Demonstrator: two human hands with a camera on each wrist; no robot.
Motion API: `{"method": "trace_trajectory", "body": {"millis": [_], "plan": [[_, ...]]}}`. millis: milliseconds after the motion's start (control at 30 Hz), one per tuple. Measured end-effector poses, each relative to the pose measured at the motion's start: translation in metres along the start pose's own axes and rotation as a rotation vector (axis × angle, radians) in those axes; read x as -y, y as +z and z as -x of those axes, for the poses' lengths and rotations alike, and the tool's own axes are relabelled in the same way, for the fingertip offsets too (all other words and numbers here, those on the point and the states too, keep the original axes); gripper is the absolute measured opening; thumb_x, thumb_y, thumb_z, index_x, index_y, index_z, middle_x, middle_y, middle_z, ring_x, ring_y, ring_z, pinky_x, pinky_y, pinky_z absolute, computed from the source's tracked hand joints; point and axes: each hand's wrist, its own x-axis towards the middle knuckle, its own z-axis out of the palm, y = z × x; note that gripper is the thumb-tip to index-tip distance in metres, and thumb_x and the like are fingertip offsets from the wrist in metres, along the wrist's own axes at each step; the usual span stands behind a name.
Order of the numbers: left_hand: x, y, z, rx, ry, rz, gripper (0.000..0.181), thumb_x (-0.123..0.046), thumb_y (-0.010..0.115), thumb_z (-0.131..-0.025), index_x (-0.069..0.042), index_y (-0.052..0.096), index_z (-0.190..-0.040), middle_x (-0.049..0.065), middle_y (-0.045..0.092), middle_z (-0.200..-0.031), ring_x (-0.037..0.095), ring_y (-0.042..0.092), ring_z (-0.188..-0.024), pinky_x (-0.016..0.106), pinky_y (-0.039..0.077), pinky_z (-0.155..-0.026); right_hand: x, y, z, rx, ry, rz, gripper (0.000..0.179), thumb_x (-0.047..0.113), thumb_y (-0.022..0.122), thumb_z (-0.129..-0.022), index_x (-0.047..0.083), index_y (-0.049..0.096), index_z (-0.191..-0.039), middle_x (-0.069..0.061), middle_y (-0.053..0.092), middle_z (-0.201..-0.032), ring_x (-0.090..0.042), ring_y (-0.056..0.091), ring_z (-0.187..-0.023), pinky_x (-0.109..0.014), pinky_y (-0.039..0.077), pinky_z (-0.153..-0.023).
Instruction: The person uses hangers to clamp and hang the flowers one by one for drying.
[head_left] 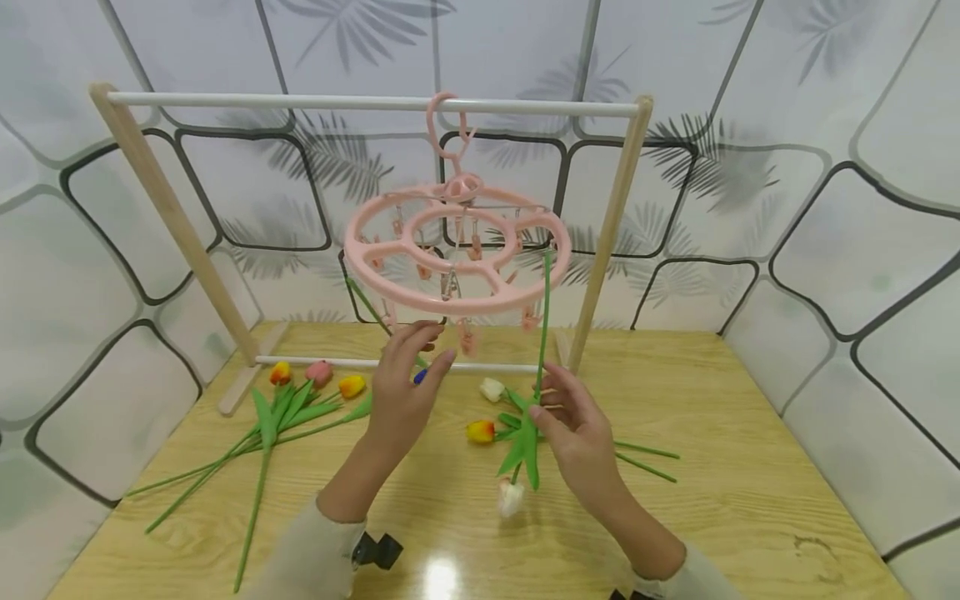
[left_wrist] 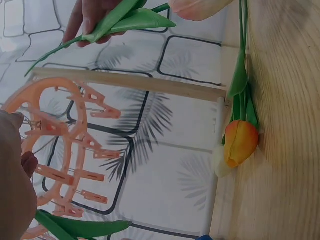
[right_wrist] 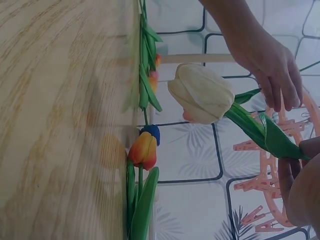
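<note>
My right hand point(head_left: 581, 437) pinches the green stem of a white tulip point(head_left: 512, 498) with a pinkish tinge. The bloom hangs downward, and the stem's bare end rises to the right rim of the pink round clip hanger point(head_left: 465, 305). Below the hanger's front left, my left hand point(head_left: 405, 375) has loosely bent fingers, with nothing visible between thumb and fingertips. It is close to a pink clip point(head_left: 467, 340); contact cannot be told. Behind that hand slants another green stem point(head_left: 366, 302), its upper end near the hanger's left rim and its lower part mostly hidden.
The hanger hooks over a white rail point(head_left: 300, 102) on a wooden frame point(head_left: 611, 229). At left lie several tulips, including a pink tulip point(head_left: 318, 373) and a yellow tulip point(head_left: 351, 386). A blue bloom point(head_left: 421, 377) shows beside my left hand. An orange-yellow tulip point(head_left: 480, 432) and a white tulip point(head_left: 492, 389) lie at centre.
</note>
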Motion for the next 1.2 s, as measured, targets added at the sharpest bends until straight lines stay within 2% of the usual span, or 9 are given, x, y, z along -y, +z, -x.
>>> {"method": "trace_trajectory", "body": {"millis": [133,267,367,567,667,867,1000,1100,1200], "plan": [[0.001,0.010,0.000,-0.003,-0.027,0.032,0.040,-0.005,0.077,-0.088,-0.002,0.065,-0.126,0.015,0.065,-0.127,0.027,0.065,-0.106,0.036,0.055,-0.090,-0.001,0.002,-0.001,0.005,-0.019,-0.005,0.053,-0.002,0.066,-0.095,0.008,0.051,-0.145,-0.008,0.056,-0.120,-0.012,0.061,-0.103,-0.019,0.054,-0.090],[0.002,0.016,-0.004,-0.041,-0.021,0.070,0.038,0.000,0.079,-0.085,0.001,0.066,-0.121,0.015,0.067,-0.112,0.027,0.065,-0.103,0.036,0.055,-0.092,-0.001,0.005,-0.003,0.012,-0.047,-0.009,0.053,-0.001,0.066,-0.095,0.010,0.050,-0.145,-0.003,0.056,-0.120,-0.011,0.061,-0.103,-0.020,0.054,-0.091],[0.002,0.015,-0.007,-0.074,-0.013,0.089,0.035,0.003,0.078,-0.084,0.001,0.067,-0.117,0.015,0.066,-0.104,0.027,0.065,-0.102,0.034,0.055,-0.092,-0.001,0.008,-0.005,0.015,-0.065,-0.020,0.053,-0.002,0.065,-0.095,0.007,0.050,-0.145,-0.002,0.056,-0.120,-0.011,0.061,-0.102,-0.019,0.054,-0.091],[0.001,0.010,-0.009,-0.106,-0.026,0.119,0.028,0.009,0.077,-0.081,0.003,0.071,-0.108,0.018,0.068,-0.109,0.029,0.067,-0.101,0.027,0.056,-0.092,0.002,0.015,-0.009,0.015,-0.073,-0.059,0.053,-0.005,0.065,-0.094,0.003,0.050,-0.144,-0.003,0.056,-0.119,-0.012,0.061,-0.102,-0.019,0.054,-0.090],[-0.003,0.008,-0.010,-0.074,-0.098,0.213,0.022,0.010,0.074,-0.084,0.005,0.072,-0.105,0.021,0.066,-0.115,0.028,0.065,-0.106,0.025,0.056,-0.094,0.003,0.019,-0.011,0.014,-0.056,-0.082,0.053,-0.004,0.065,-0.095,0.003,0.049,-0.145,-0.005,0.056,-0.121,-0.012,0.061,-0.102,-0.019,0.054,-0.089],[-0.013,0.002,-0.013,0.000,-0.321,0.452,0.011,0.002,0.067,-0.094,0.005,0.070,-0.105,0.021,0.058,-0.123,0.017,0.063,-0.111,0.028,0.056,-0.095,0.007,0.028,-0.021,0.007,-0.021,-0.123,0.054,0.000,0.066,-0.095,0.010,0.050,-0.146,-0.009,0.055,-0.125,-0.013,0.061,-0.105,-0.019,0.054,-0.088],[-0.016,-0.001,-0.016,0.001,-0.390,0.507,0.011,-0.001,0.066,-0.095,0.006,0.069,-0.103,0.023,0.060,-0.120,0.021,0.068,-0.108,0.032,0.058,-0.092,0.007,0.033,-0.027,0.003,-0.005,-0.146,0.054,0.002,0.067,-0.096,0.015,0.050,-0.146,-0.010,0.055,-0.125,-0.015,0.060,-0.105,-0.021,0.054,-0.088],[-0.019,-0.002,-0.018,-0.001,-0.452,0.543,0.013,-0.005,0.067,-0.096,0.004,0.069,-0.105,0.015,0.068,-0.111,0.019,0.070,-0.102,0.033,0.058,-0.092,0.006,0.037,-0.030,-0.001,0.015,-0.144,0.055,0.003,0.066,-0.096,0.018,0.050,-0.147,-0.008,0.054,-0.125,-0.017,0.060,-0.106,-0.021,0.054,-0.088],[-0.024,-0.003,-0.020,0.001,-0.531,0.621,0.017,-0.009,0.068,-0.097,0.004,0.068,-0.108,0.005,0.072,-0.104,0.016,0.071,-0.097,0.034,0.057,-0.095,0.005,0.038,-0.031,-0.014,0.020,-0.137,0.055,0.003,0.066,-0.097,0.016,0.049,-0.147,-0.007,0.054,-0.125,-0.017,0.060,-0.107,-0.021,0.054,-0.089]]}}
